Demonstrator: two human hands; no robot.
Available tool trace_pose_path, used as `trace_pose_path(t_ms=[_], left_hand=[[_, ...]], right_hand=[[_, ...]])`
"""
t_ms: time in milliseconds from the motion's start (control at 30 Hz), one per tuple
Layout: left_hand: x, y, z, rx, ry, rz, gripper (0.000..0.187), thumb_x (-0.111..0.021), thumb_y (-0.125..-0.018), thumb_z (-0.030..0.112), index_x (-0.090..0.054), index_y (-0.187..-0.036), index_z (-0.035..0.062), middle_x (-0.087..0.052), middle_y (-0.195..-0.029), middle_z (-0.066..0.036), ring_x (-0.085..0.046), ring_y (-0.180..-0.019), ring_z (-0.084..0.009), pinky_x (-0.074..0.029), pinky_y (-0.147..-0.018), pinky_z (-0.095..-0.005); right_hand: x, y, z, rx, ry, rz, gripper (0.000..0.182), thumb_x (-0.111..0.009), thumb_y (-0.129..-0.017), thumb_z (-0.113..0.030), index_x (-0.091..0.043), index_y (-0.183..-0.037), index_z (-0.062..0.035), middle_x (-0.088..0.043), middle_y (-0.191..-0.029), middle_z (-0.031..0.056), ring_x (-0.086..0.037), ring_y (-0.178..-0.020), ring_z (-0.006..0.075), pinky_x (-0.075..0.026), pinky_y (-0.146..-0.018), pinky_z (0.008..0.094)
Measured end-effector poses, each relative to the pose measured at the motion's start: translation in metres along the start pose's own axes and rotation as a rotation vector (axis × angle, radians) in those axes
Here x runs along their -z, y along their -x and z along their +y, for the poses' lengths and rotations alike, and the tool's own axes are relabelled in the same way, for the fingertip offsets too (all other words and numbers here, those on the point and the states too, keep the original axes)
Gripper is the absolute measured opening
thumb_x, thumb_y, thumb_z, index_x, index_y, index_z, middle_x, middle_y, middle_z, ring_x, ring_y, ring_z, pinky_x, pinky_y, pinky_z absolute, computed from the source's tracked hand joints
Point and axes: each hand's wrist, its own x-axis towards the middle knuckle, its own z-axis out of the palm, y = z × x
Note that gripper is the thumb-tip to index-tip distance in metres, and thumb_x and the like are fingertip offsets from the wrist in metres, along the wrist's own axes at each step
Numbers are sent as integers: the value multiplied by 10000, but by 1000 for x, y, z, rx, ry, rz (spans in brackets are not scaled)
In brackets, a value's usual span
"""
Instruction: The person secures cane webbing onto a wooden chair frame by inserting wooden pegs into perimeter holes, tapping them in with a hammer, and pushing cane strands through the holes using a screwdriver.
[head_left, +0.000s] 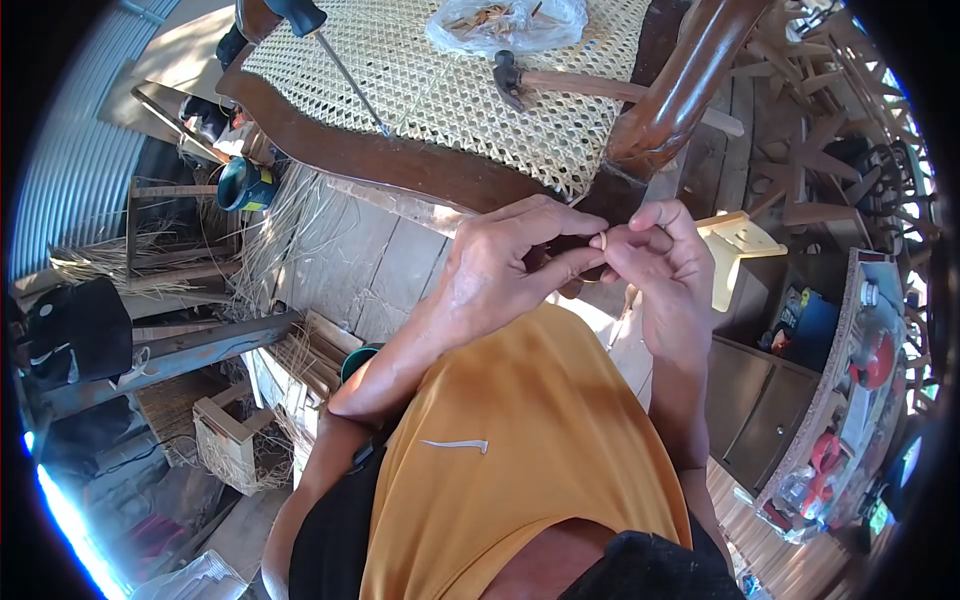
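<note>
Pale strip (603, 241), small and bent, sits just right of the centre of the frame in the head view, where the two hands meet below the edge of a woven cane panel (440, 100). The left hand (505, 260) comes up from the lower left, its thumb and forefinger tips pinching the strip. The right hand (665, 260) comes from the lower right with its fingers curled; one tip touches the strip, but whether it also pinches it I cannot tell. The hands are above a yellow shirt (520, 400), which fills the lower middle. Across the top of the frame, the panel lies within a dark wooden frame (350, 165) with a wavy front edge. A screwdriver (345, 75) slants over its upper left part, tip near the wooden edge. A hammer (580, 85) lies toward the right of the panel, its head to the left and its handle reaching behind a glossy curved wooden arm (700, 65). At the top centre, a clear plastic bag (550, 25) bears brown scraps (490, 18). At the left, loose strands (275, 235) spread over the floor (360, 245) near a dark green can (245, 185). At the right stands a dark cabinet (765, 400).
</note>
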Motion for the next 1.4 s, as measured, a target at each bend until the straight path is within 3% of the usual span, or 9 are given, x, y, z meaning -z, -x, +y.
trace_pose_path(t_ms=[67, 233, 333, 433, 533, 733, 833, 933, 1400], left_hand=[[-2, 3, 1, 10, -9, 3, 242, -778, -849, 25, -745, -1088, 48, -739, -994, -76, -702, -781, -118, -545, -617, -242], [-10, 11, -12, -158, -85, 118, 182, -763, -846, -4, -728, -1021, 29, -731, -945, -90, -720, -758, -168, -571, -619, -281], [-2, 14, -4, -184, -218, 63, 191, -757, -833, -21, -707, -1011, 27, -709, -931, -100, -719, -754, -231, -587, -628, -323], [11, 13, -5, -261, -224, -58, 229, -625, -851, -58, -613, -1077, -25, -603, -953, -151, -693, -793, -346, -561, -647, -403], [13, 11, 1, -212, -364, -33, 188, -739, -846, 15, -674, -1022, 33, -624, -973, -86, -693, -762, -280, -580, -601, -355], [9, 8, -3, -186, -355, -45, 179, -736, -864, 60, -663, -1024, 29, -591, -984, -87, -677, -776, -288, -568, -602, -386], [3, 4, 1, -34, -374, 114, 192, -756, -853, 84, -662, -1013, 35, -595, -995, -87, -683, -790, -288, -567, -608, -399], [6, 3, -3, -47, -471, 126, 184, -768, -848, 99, -658, -982, 38, -599, -989, -80, -690, -776, -281, -564, -607, -392], [22, -7, -4, 13, -380, 17, 110, -734, -880, 92, -680, -962, 43, -654, -870, -74, -723, -756, -222, -564, -644, -333]], right_hand=[[3, -1, 4, -17, -68, -36, 196, -677, -948, -14, -604, -1127, 22, -731, -976, 110, -708, -904, 129, -565, -720, 234], [-6, 5, -5, 165, 461, 11, 139, -735, -895, -6, -735, -1034, -3, -735, -949, 79, -699, -831, 117, -575, -690, 238], [-11, 4, -13, 327, 753, -9, 142, -770, -847, -3, -763, -984, -39, -731, -899, 59, -694, -769, 120, -576, -656, 242], [-12, 0, -15, 406, 851, -52, 160, -774, -832, 7, -760, -983, -43, -726, -885, 64, -698, -754, 133, -573, -634, 247], [-13, -5, -17, 372, 881, -93, 156, -770, -827, 17, -757, -971, -42, -721, -876, 64, -699, -741, 139, -568, -620, 250], [-10, -16, -26, 169, 786, -120, 113, -748, -843, 15, -738, -952, -14, -715, -864, 51, -678, -738, 86, -549, -600, 232], [-5, -24, -22, 119, 687, -64, 86, -735, -867, 6, -719, -951, 20, -704, -874, 40, -650, -730, 55, -522, -581, 209], [-3, -34, -30, 3, 628, -2, 84, -723, -884, 2, -711, -964, 25, -690, -866, 36, -642, -723, 52, -516, -578, 206], [-13, -52, -31, 80, 1002, -139, 77, -732, -870, -25, -690, -934, -22, -656, -814, 35, -611, -643, 99, -476, -571, 268]])
